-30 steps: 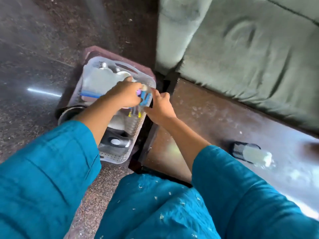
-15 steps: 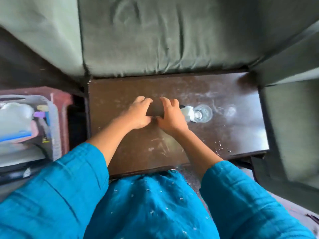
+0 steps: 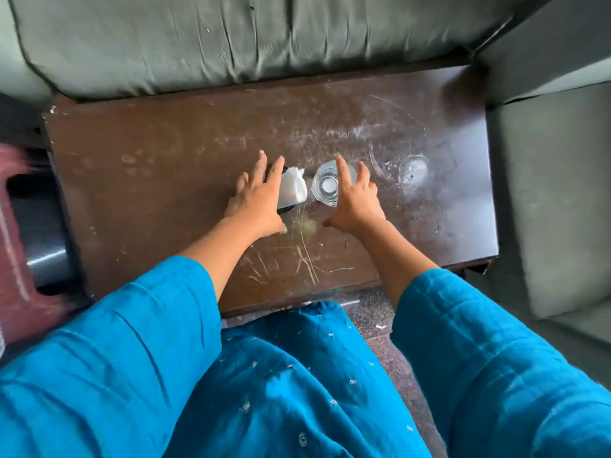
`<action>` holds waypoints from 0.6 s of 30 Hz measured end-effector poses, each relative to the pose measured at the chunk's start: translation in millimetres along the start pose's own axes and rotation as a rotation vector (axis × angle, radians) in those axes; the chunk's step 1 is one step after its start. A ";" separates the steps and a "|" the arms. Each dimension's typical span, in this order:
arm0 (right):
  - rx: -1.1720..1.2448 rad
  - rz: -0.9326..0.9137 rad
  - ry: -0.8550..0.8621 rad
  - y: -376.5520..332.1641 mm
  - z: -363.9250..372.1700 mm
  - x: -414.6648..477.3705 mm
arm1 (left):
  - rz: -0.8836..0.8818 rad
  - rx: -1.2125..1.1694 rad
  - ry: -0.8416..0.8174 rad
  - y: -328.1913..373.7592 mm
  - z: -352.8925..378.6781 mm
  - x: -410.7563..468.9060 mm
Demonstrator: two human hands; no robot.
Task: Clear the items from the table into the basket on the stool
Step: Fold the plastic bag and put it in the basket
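Table [image 3: 148,193] left half bare, open reach from front edge. Mid-table crowded: white-topped dark item [image 3: 292,190] just beside glass [image 3: 325,186], narrow gap btwn. Left hand [image 3: 256,200] over the item, right hand [image 3: 355,201] at the glass, fingers spread. Sofa cushions [image 3: 231,44] block back & right sides. Stool [image 3: 16,259] hard against left end.

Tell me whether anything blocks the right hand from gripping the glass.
Nothing visible does. The right hand is already at the glass, fingers spread over its right side. The white item under the left hand lies apart, to the glass's left.
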State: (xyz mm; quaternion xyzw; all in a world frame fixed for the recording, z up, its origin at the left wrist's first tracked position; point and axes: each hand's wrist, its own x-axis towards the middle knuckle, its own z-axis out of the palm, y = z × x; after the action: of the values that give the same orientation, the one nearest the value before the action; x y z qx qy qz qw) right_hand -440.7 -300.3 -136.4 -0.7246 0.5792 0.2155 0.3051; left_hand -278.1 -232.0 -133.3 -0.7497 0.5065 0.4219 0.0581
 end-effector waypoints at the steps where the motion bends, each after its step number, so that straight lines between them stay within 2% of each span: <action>1: -0.010 -0.008 -0.019 -0.4 2.5 4.1 | 0.006 0.006 -0.001 0.2 2.8 1.8; 7: 0.005 -0.058 0.030 0.9 8.4 21.7 | -0.031 0.016 0.130 0.4 13.3 13.5; 18: -0.033 -0.110 -0.015 -5.2 1.1 30.6 | -0.001 0.000 0.106 -3.1 15.8 16.7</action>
State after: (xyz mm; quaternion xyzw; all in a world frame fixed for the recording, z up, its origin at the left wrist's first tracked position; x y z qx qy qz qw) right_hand -428.4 -320.5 -156.6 -0.7585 0.5328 0.2132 0.3089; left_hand -282.5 -234.2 -155.9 -0.7712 0.5087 0.3813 0.0314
